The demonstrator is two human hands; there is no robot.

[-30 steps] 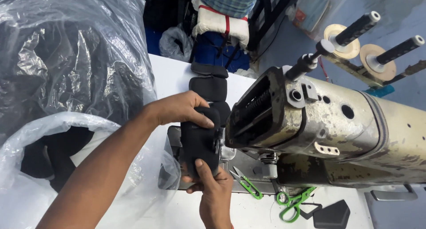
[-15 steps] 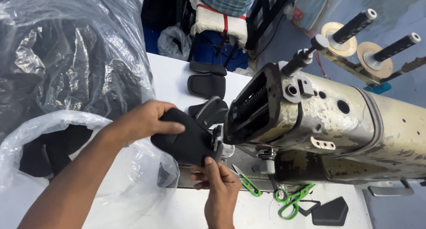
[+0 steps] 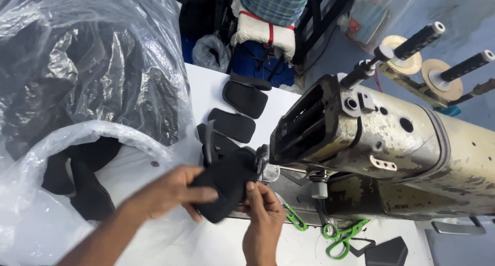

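1 head-worn camera looks steeply down from close above the white table. It faces away from the wearer: both forearms enter from the near edge, the sewing machine fills the right, plastic bags the left.

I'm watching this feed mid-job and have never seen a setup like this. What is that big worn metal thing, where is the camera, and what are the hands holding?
The one view comes from a camera on the person's head, looking down at a white worktable. The large worn metal body is an industrial sewing machine. The left hand and right hand together hold a black padded fabric piece at the machine's needle end. More black pieces lie in a row behind it. A clear plastic bag with dark material sits at the left, and green snips lie in front of the machine.
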